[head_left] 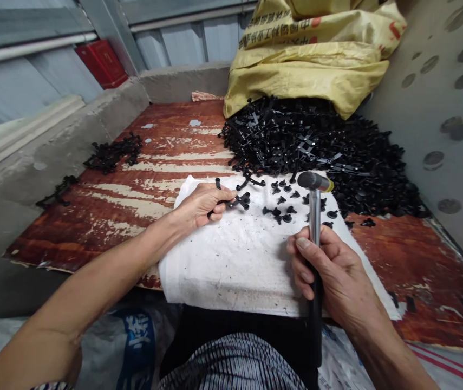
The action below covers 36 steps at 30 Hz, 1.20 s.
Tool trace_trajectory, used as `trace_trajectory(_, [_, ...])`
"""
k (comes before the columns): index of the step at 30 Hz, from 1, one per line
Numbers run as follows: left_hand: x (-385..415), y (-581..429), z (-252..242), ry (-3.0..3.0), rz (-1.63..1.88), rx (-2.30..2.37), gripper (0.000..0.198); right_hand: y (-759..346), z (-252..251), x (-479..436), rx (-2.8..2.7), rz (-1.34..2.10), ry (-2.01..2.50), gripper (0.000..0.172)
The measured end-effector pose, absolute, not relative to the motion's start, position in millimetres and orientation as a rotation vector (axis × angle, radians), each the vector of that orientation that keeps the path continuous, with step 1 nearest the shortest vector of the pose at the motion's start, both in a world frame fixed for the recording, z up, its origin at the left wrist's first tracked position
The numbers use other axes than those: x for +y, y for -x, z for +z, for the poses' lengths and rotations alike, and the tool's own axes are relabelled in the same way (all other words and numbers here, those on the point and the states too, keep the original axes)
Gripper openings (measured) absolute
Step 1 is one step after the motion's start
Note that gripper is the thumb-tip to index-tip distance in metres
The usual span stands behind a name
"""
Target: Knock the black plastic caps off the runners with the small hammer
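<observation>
My left hand (206, 206) is closed on a small black plastic bracket (240, 202) with jointed arms, held low over a white cloth (223, 265). Just beyond its fingers lies another black bracket (251, 181). In my right hand (328, 265) a hammer (315, 216) stands upright, gripped by its black handle. The hammer has a metal shaft, and its head is dark at one end and yellow at the other. Between the two hands, several loose black plugs (278, 212) with round heads are scattered on the cloth.
A large heap of black plastic parts (288, 135) spills from a yellow woven sack (308, 76) at the back right. Smaller clusters of black brackets (115, 153) lie at the left of the worn red-brown board (166, 141). A spotted panel (442, 108) borders the right side.
</observation>
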<state>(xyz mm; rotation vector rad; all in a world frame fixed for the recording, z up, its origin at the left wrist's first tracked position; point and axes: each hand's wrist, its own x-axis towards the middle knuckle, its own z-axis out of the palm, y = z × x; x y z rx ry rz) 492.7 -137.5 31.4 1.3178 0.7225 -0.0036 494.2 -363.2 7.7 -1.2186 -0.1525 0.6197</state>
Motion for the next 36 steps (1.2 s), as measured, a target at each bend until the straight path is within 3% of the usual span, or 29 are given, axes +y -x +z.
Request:
trace_trajectory(14, [-134.7,-499.9,48.8,-1.493,-0.127,0.753,0.030,-493.1,6.3,-362.7,-0.161,0.627,1.286,0.034])
trace_trajectory(18, [-132.1,-503.3,51.4,-1.479,-0.188,0.804,0.032,-497.4,14.9,-364.7,-0.311,0.629,1.570,0.026])
trace_trajectory(21, [-129.8,-505.5,50.5,-1.486,-0.197,0.789,0.030,-505.3,24.2,-363.6,-0.674,0.392,1.923,0.028])
trace_trajectory(26, [-127.6,-504.4,42.8,-1.489,-0.156,0.766,0.026,-519.3,25.4,-355.2,-1.144,-0.337,2.052,0.051])
trace_trajectory(31, [-129.4,-502.1,39.4,-1.486,-0.107,0.706,0.024,-526.8,20.4,-350.5,-1.323,-0.281,2.449,0.059])
trace_trajectory(36, [-126.2,-501.8,35.9,-1.459,-0.124,0.697,0.029,-517.9,37.4,-352.3,-1.280,-0.519,2.189,0.057])
